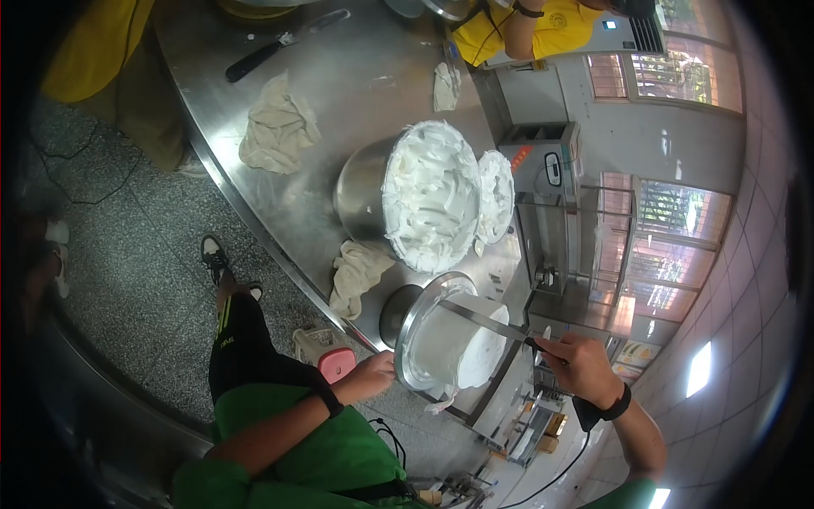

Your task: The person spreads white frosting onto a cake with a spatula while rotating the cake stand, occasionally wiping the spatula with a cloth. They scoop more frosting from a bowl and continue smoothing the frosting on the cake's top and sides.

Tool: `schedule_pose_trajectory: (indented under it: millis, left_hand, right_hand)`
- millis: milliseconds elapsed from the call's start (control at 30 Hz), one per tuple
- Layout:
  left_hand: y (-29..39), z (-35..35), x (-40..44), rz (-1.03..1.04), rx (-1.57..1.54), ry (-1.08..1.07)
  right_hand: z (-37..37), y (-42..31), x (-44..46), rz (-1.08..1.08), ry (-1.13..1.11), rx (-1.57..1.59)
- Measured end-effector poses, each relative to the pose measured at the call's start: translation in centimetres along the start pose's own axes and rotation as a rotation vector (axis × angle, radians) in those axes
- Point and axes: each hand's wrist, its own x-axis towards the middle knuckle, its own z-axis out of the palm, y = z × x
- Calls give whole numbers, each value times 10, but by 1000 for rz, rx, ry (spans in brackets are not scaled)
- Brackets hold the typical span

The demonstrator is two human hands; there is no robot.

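My right hand (581, 369) is closed around the dark handle of a palette knife (487, 320). Its long blade lies along the side of a round cake (458, 343) coated in white cream. Under the cake is a metal cake turntable (413, 339), and at its rim the curled fingers of my left hand (370, 377) take hold of the edge. Some cream hangs at the cake's lower edge. Beside the turntable stands a large metal bowl (360, 195) heaped with white cream (432, 199).
The steel table (339, 102) holds crumpled cloths (278, 127) and another palette knife (271, 55). Past the bowl sits a second cream-covered round (495, 197). A person in a yellow shirt (543, 30) is across the table. A pink-topped stool (337, 365) stands below the table edge.
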Motion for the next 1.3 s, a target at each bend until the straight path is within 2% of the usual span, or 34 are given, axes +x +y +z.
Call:
schedule_pose_trajectory:
  millis: [100, 167, 267, 367, 500, 600, 667, 900, 967, 1100, 1167, 1300]
  left_hand:
    - [4, -4, 5, 10, -52, -27]
    - [15, -2, 5, -56, -100, 22]
    - [10, -6, 12, 23, -78, 45]
    - [15, -8, 17, -2, -57, 91]
    - [51, -1, 13, -14, -80, 136]
    - [71, 1, 12, -101, 28, 165]
    - [53, -6, 24, 55, -26, 161]
    - [85, -1, 27, 76, -191, 191]
    - [86, 0, 28, 59, -355, 308]
    - [56, 2, 31, 89, -378, 353]
    - [63, 7, 21, -101, -296, 202]
    - [78, 19, 21, -86, -252, 259]
  right_hand:
    - [-3, 0, 1, -5, -11, 6]
    - [-4, 0, 2, -10, -17, 6]
    - [-3, 0, 1, -12, -9, 18]
    - [-3, 0, 2, -12, -10, 21]
    - [-5, -2, 3, -7, -26, 16]
    - [-6, -3, 4, -12, -27, 12]
    - [-6, -4, 4, -17, -26, 9]
    - [-8, -7, 6, -11, -30, 2]
    - [-8, -8, 6, -8, -31, 3]
    - [-6, -8, 6, 2, -19, -5]
    - [-6, -8, 7, -1, -10, 1]
    - [-5, -8, 6, 5, 2, 25]
